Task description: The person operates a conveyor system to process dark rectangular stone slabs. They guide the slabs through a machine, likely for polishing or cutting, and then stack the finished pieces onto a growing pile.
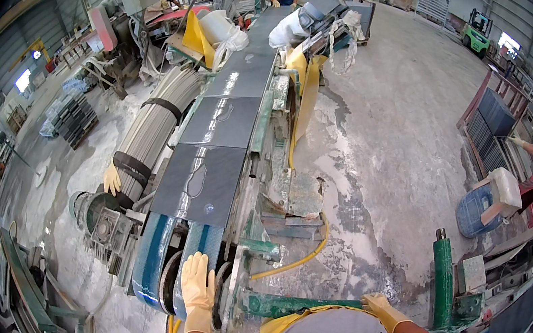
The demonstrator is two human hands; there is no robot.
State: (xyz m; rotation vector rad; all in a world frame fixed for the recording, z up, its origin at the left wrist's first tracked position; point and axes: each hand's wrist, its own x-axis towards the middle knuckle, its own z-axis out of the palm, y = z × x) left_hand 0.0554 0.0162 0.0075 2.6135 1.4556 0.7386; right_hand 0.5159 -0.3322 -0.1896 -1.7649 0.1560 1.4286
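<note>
Left hand [197, 282] in one yellow glove laid flat and open on the blue belt [156, 250] at lower centre, right hand [383, 308] loosely open holding nothing, below three dark slabs [199, 184] lined toward upper centre.

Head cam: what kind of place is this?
Most likely a stone-slab workshop: dark wet slabs ride a belt conveyor, stacked slabs stand on the dusty floor, and the left hand wears a rubber glove.
</note>
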